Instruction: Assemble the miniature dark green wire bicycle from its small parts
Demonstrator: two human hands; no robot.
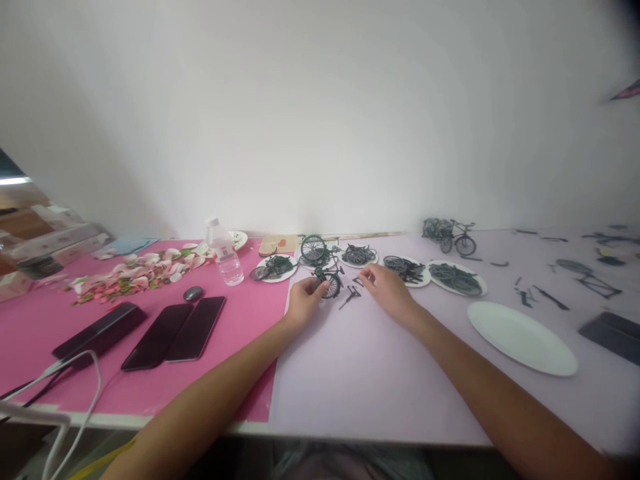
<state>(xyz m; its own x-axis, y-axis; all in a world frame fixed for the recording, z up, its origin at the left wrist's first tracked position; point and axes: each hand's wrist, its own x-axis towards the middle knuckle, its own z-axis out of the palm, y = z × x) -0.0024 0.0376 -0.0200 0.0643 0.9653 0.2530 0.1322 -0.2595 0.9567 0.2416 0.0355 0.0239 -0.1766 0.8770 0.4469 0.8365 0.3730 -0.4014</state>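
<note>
My left hand [304, 300] is closed on a dark miniature bicycle [332, 283], which it holds at the middle of the table with a wheel turned toward the right. My right hand [389, 291] is a short way to the right, thumb and forefinger pinched together around a small dark bicycle part [357, 282]. Between the two hands, a loose branched dark part [351, 295] rests on the pale cover. Just beyond them stand small plates of bicycle parts, among them a plate of wheels [345, 261] and a plate of frames [425, 283].
A finished-looking miniature bicycle [465, 243] stands by the wall. Further right are a white oval plate [523, 341] and scattered dark pieces [550, 298]. Leftward, a water bottle [226, 257], petals [135, 275], a computer mouse [193, 293] and phones [195, 330] lie on pink.
</note>
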